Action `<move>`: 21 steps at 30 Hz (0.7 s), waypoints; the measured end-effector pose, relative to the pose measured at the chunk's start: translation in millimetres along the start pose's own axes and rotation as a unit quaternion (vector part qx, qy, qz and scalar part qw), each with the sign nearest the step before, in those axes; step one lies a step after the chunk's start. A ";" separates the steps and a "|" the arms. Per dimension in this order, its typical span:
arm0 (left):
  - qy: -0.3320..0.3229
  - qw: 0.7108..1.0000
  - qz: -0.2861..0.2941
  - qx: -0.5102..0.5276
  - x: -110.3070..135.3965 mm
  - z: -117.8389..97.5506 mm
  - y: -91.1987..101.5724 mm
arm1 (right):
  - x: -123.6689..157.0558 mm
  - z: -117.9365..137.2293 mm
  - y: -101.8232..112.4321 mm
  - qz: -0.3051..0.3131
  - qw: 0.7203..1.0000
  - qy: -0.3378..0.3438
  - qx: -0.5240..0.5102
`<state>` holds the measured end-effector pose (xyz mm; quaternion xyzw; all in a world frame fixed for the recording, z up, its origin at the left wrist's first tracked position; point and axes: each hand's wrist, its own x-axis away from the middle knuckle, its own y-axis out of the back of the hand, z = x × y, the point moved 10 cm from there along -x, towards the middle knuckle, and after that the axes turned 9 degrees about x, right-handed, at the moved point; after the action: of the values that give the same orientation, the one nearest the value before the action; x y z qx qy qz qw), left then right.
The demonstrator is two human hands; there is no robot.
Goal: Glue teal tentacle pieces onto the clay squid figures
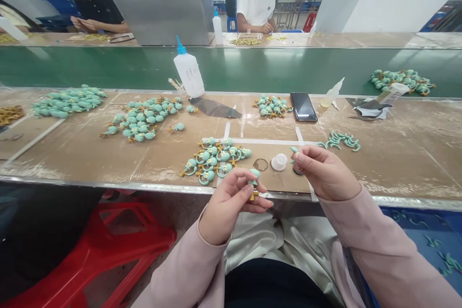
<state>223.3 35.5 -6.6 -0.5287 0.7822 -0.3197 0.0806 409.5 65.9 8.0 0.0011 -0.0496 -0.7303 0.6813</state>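
Heaps of molded figures (144,118) lie across the workbench (404,154), with a smartphone (303,107) to their right and a plastic cup (279,161) before it. Behind the bench runs a conveyor belt (108,67), a squeeze bottle (188,74) standing before it.

No legible text, no labels, no numbers or signs

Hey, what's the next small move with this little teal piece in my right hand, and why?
Probably bring the small teal piece in your right hand to the teal figure in your left hand. Your hands are already close together, and the figures in the pile seem to carry curled arms like the loose teal pieces.
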 end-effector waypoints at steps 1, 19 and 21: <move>-0.001 1.000 -0.002 0.005 -0.2 -0.8 1.6 | -4.2 -3.7 4.3 0.000 1.000 -0.010 0.015; 0.032 0.999 -0.012 0.022 3.3 18.1 23.7 | -37.4 -18.9 22.9 -0.048 0.966 -0.026 0.254; 0.036 0.999 -0.015 0.020 3.4 19.1 24.6 | -37.2 -18.2 21.9 -0.051 0.963 -0.025 0.264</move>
<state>211.6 30.4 -35.3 -0.5271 0.7697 -0.3553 0.0587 435.2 100.2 -11.0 0.1652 -0.2580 -0.7248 0.6171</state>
